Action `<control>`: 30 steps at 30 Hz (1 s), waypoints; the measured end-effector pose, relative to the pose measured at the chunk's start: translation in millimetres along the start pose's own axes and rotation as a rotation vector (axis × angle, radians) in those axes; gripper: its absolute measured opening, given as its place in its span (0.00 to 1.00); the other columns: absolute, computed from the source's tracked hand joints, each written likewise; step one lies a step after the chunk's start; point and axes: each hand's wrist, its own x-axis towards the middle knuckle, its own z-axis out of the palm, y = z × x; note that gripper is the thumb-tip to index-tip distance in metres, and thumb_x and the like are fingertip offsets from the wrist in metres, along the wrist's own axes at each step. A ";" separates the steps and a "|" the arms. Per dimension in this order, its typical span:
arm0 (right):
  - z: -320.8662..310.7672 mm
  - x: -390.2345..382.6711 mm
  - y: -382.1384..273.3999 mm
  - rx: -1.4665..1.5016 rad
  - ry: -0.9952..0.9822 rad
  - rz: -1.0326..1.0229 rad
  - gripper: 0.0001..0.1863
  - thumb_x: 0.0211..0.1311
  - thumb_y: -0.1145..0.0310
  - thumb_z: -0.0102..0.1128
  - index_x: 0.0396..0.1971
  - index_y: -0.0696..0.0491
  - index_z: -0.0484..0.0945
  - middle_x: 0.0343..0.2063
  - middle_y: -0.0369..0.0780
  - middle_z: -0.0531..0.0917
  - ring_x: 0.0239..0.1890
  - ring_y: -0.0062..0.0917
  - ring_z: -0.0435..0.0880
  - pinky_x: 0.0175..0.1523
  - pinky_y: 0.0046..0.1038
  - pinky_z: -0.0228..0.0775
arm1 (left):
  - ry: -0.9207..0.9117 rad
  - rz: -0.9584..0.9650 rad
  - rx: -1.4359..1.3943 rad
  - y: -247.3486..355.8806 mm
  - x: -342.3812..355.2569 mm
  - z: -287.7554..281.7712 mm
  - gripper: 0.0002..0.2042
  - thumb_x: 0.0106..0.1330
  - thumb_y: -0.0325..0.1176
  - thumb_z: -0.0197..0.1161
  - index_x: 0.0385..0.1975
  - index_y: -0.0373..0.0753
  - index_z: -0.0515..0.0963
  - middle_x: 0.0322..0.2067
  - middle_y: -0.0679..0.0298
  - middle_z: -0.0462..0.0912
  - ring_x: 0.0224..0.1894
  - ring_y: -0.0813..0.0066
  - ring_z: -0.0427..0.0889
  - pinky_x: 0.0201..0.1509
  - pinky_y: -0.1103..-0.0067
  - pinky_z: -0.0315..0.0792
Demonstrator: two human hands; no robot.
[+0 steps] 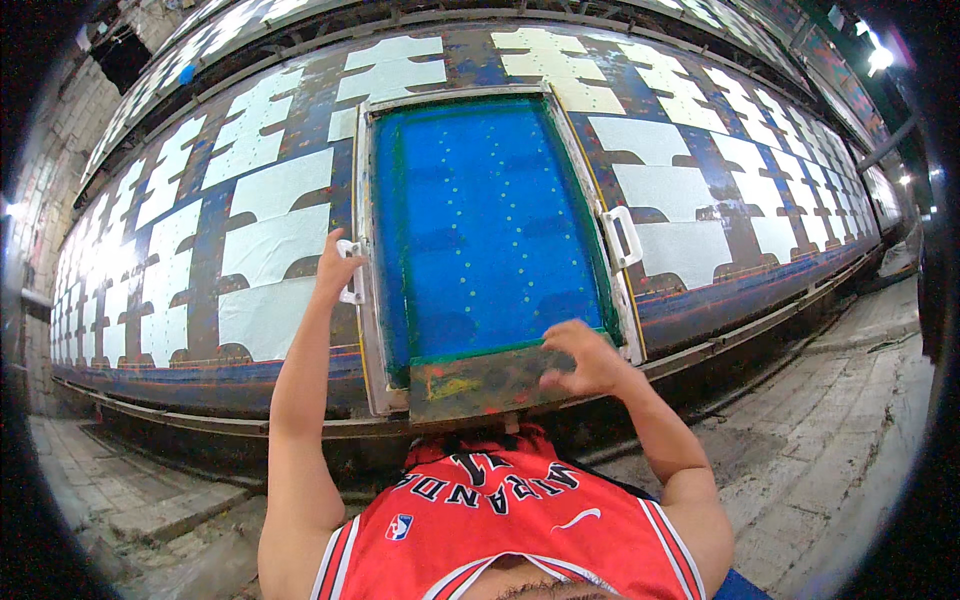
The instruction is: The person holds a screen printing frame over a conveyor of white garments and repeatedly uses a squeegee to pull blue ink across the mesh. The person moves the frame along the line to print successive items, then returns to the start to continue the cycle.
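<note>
A screen-printing frame with blue mesh lies in front of me on a long table, over the pale fabric pieces. Two rows of small light dots run along the mesh. My left hand is closed round the white handle on the frame's left side. On the right side the matching white handle has no hand on it. My right hand hovers by the frame's near right corner, thumb and fingers apart, holding nothing visible. Below it, a dark, paint-stained board spans the frame's near end.
Pale, cut fabric pieces lie in rows on the dark printing table, left and right of the frame. Another table with pieces runs behind. The table's near edge is close to my body. Paved floor lies this side of it.
</note>
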 end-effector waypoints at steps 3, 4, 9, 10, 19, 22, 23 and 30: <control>20.8 -15.6 -39.2 -0.307 -0.225 -0.081 0.36 0.41 0.57 0.78 0.52 0.56 0.76 0.54 0.47 0.77 0.60 0.42 0.72 0.63 0.43 0.66 | -0.063 -0.002 0.016 -4.4 3.8 -2.9 0.23 0.53 0.25 0.64 0.52 0.40 0.71 0.38 0.48 0.84 0.38 0.54 0.84 0.45 0.65 0.75; 26.3 -19.6 -46.4 -0.409 -0.247 -0.081 0.36 0.40 0.60 0.77 0.54 0.55 0.75 0.53 0.46 0.76 0.60 0.41 0.72 0.63 0.42 0.67 | -0.066 0.014 0.018 -6.3 5.7 -3.6 0.22 0.53 0.25 0.62 0.51 0.40 0.72 0.37 0.48 0.84 0.38 0.54 0.84 0.44 0.65 0.75; 43.6 -12.3 -56.5 -0.566 -0.098 -0.031 0.32 0.38 0.69 0.70 0.51 0.55 0.76 0.48 0.43 0.79 0.53 0.38 0.77 0.58 0.39 0.71 | -0.026 0.096 0.045 -13.9 10.7 1.6 0.21 0.56 0.24 0.60 0.52 0.40 0.71 0.38 0.47 0.84 0.40 0.49 0.84 0.46 0.63 0.75; 45.6 -9.2 -57.6 -0.554 -0.050 -0.001 0.31 0.38 0.71 0.68 0.50 0.55 0.76 0.47 0.43 0.79 0.52 0.37 0.78 0.57 0.39 0.71 | -0.007 0.117 0.035 -15.3 8.3 3.4 0.21 0.57 0.24 0.60 0.52 0.40 0.71 0.38 0.46 0.84 0.41 0.48 0.84 0.46 0.63 0.75; 54.6 37.5 -59.9 -0.513 -0.022 0.219 0.14 0.39 0.70 0.62 0.32 0.52 0.82 0.33 0.39 0.87 0.39 0.38 0.86 0.45 0.41 0.77 | 0.003 0.043 -0.073 -11.8 1.7 4.5 0.25 0.56 0.20 0.59 0.57 0.40 0.70 0.44 0.45 0.83 0.49 0.50 0.84 0.53 0.65 0.74; 46.4 38.2 -62.2 -0.503 -0.040 0.227 0.13 0.41 0.69 0.62 0.31 0.51 0.83 0.31 0.40 0.87 0.36 0.39 0.87 0.41 0.42 0.77 | 0.014 0.040 -0.113 -12.9 1.3 5.9 0.25 0.56 0.20 0.58 0.56 0.40 0.71 0.44 0.46 0.83 0.49 0.50 0.84 0.54 0.65 0.74; 44.1 36.6 -63.5 -0.493 -0.028 0.215 0.11 0.42 0.68 0.61 0.30 0.51 0.83 0.31 0.42 0.86 0.36 0.40 0.87 0.40 0.43 0.77 | 0.037 0.063 -0.122 -13.7 0.3 6.6 0.23 0.56 0.20 0.57 0.55 0.41 0.72 0.43 0.47 0.84 0.47 0.49 0.84 0.52 0.64 0.74; 56.1 12.6 -73.2 -0.496 -0.026 0.228 0.10 0.40 0.67 0.63 0.28 0.50 0.81 0.30 0.41 0.86 0.36 0.39 0.86 0.40 0.42 0.78 | 0.052 0.040 -0.003 -14.5 6.3 9.0 0.20 0.56 0.23 0.58 0.51 0.42 0.72 0.37 0.47 0.85 0.43 0.45 0.84 0.48 0.61 0.74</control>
